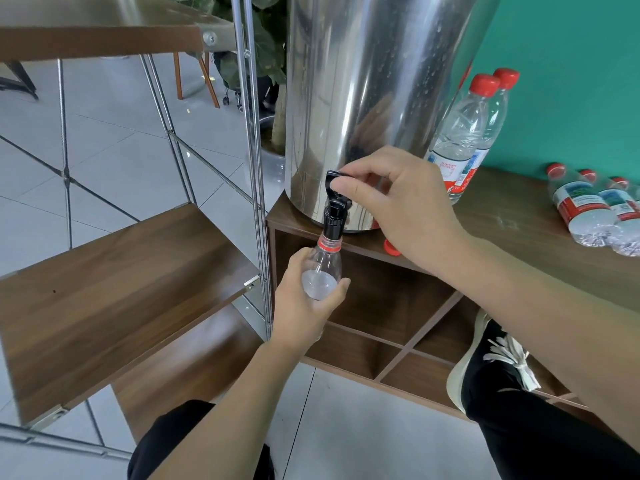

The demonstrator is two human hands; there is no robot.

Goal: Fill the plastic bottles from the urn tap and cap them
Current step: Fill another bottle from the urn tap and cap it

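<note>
A tall steel urn [367, 98] stands on a wooden cabinet top [512, 216]. Its black tap [334, 206] juts over the front edge. My right hand [398, 202] pinches the tap's lever between thumb and fingers. My left hand [304, 303] grips a clear uncapped plastic bottle [323, 268] upright, with its red-ringed neck right under the spout. A thin stream runs into the bottle, which is nearly full. A loose red cap [391, 247] lies on the cabinet edge, partly behind my right wrist.
Two capped bottles [464, 133] stand right of the urn by the green wall. Three capped bottles [595, 209] lie on the cabinet top at the far right. A metal-framed wooden shelf [114, 289] stands to the left. My shoe [485, 358] is near the cabinet's open compartments.
</note>
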